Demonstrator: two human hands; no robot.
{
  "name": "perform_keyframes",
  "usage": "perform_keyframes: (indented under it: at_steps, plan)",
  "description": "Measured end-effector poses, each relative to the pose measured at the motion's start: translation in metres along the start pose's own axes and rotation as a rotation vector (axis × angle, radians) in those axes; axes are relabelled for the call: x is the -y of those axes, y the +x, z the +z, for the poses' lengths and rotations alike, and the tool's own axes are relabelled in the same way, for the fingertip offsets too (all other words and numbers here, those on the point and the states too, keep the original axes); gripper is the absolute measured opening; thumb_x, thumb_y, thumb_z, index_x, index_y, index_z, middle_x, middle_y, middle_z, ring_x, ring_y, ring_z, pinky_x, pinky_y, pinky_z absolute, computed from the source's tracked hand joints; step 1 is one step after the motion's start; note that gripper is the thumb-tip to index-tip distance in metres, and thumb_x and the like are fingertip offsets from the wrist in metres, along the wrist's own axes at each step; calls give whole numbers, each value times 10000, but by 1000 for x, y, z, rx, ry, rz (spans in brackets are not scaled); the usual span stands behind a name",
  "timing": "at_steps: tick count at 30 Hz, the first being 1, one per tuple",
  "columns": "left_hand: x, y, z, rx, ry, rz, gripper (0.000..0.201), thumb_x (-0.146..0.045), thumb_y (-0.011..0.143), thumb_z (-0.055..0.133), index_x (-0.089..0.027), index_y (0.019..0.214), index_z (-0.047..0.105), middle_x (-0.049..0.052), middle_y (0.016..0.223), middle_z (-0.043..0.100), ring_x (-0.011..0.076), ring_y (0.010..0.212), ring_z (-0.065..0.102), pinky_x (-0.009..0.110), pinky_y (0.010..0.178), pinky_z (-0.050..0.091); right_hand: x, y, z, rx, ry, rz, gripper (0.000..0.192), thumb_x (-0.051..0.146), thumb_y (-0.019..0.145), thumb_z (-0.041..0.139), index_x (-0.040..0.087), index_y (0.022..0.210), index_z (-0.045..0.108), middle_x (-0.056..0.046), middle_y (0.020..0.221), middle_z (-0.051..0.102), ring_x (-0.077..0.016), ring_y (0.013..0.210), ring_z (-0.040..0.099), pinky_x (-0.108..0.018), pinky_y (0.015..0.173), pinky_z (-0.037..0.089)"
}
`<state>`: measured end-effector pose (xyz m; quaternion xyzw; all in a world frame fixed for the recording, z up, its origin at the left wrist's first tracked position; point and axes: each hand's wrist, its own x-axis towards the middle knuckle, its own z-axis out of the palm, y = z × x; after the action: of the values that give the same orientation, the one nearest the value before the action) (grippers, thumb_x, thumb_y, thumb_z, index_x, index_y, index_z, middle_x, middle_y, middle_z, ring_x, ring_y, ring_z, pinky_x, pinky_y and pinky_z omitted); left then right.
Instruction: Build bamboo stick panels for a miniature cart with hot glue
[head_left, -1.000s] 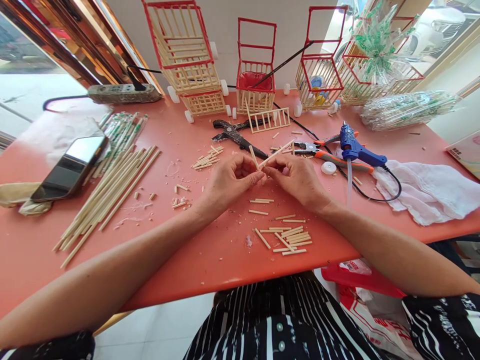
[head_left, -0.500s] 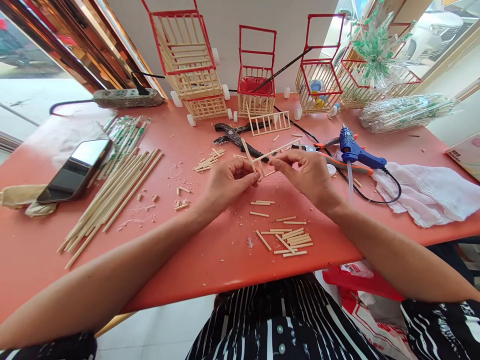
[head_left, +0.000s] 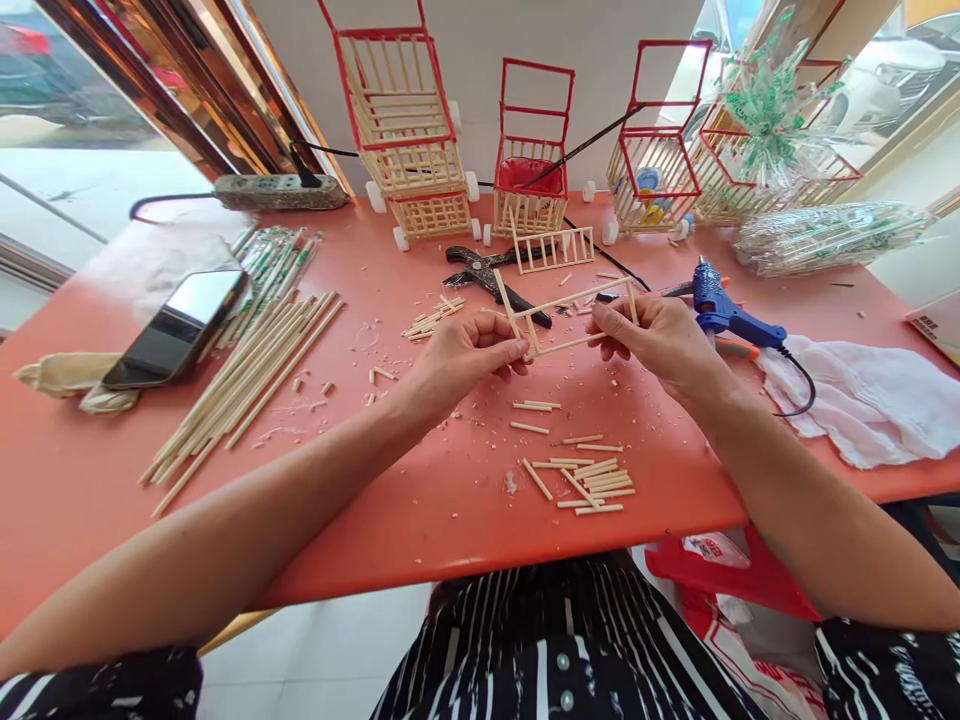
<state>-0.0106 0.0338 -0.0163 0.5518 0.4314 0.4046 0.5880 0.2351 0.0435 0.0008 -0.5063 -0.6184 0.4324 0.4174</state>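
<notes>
Between my hands, above the orange table [head_left: 420, 510], is a small frame of thin wooden sticks [head_left: 568, 298], with two long rails and short crosspieces. My left hand [head_left: 480, 345] pinches its left end, where a longer stick juts up and away. At the frame's right end, my right hand [head_left: 649, 335] closes thumb and fingers on the lower rail and end piece. Just beyond lies a finished ladder-like stick panel [head_left: 556, 250]. Below my hands are loose short sticks [head_left: 600, 480], and another small pile [head_left: 433, 318] lies beyond my left hand.
Black-handled pliers [head_left: 484, 272] lie behind the frame. A blue glue gun [head_left: 731, 310] sits right, beside a white cloth [head_left: 862, 400]. Long sticks [head_left: 247, 390] and a phone [head_left: 176, 330] are left. Miniature stick carts [head_left: 532, 185] stand along the back, near a power strip [head_left: 281, 192].
My right hand has moved right along the frame, from near its left part to its far end. My left hand keeps its pinch. The whole view has shifted slightly.
</notes>
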Motion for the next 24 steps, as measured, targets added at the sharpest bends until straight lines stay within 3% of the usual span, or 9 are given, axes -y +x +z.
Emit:
perform_keyframes:
  at_steps: [5,9,24]
  plan:
    - [0,0,3,41,-64,-35,408,-468,654,959,-142,786,752,61,750,770,139,639,682,244,599,527,-1,-1,5,-27,42,42,602,758,736,852,166,725,745,-66,635,736,-111,477,602,-244,438,413]
    - [-1,-1,4,14,-67,-47,456,-511,624,979,-139,784,770,55,708,750,145,643,674,246,590,527,-3,-2,10,-11,80,83,598,749,740,854,162,728,739,-81,653,757,-123,480,633,-239,432,445]
    - [2,-1,2,-38,-84,-19,390,-458,669,955,-137,754,751,41,705,703,123,641,631,243,595,517,-1,-5,12,-23,112,89,624,777,750,826,159,738,741,-74,657,757,-120,487,651,-223,427,425]
